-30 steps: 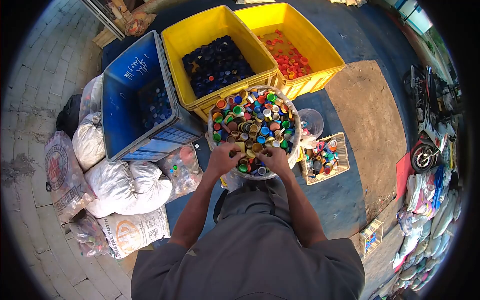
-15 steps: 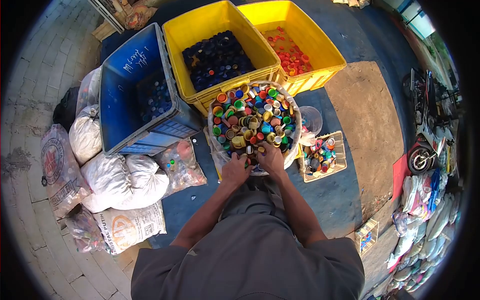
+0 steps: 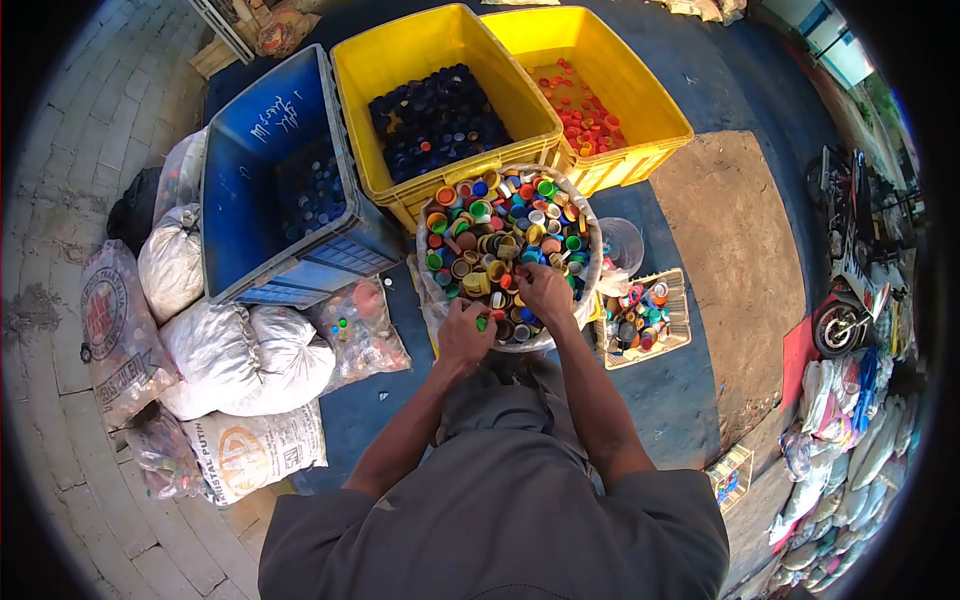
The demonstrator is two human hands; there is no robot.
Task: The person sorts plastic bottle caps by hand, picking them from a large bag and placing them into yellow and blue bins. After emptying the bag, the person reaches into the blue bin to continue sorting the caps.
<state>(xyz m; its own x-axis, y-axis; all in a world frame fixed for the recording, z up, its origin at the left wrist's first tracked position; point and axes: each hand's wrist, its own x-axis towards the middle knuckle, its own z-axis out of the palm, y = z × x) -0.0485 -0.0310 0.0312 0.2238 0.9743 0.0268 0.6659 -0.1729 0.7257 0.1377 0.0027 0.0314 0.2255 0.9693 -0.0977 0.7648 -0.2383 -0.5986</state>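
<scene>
A round tub (image 3: 594, 270) lined with pale sacking stands before me, heaped with mixed plastic bottle caps (image 3: 500, 235). My left hand (image 3: 466, 336) is over its near left edge, fingers curled around a green bottle cap (image 3: 481, 324). Farther in and to the right, my right hand (image 3: 547, 296) reaches onto the heap. Its fingertips are pinched together among the caps; what they grip, if anything, is too small to make out.
Beyond the tub stand a yellow crate (image 3: 350, 100) of dark caps and another yellow crate (image 3: 655, 110) of red caps. At left are a blue crate (image 3: 235, 190) and stuffed sacks (image 3: 215, 360). A small basket (image 3: 655, 350) of mixed pieces sits right; a motorcycle (image 3: 845, 310) is farther off.
My right hand has moved up and slightly right, deeper over the caps. My left hand has shifted slightly left, and the green cap in it shows more clearly.
</scene>
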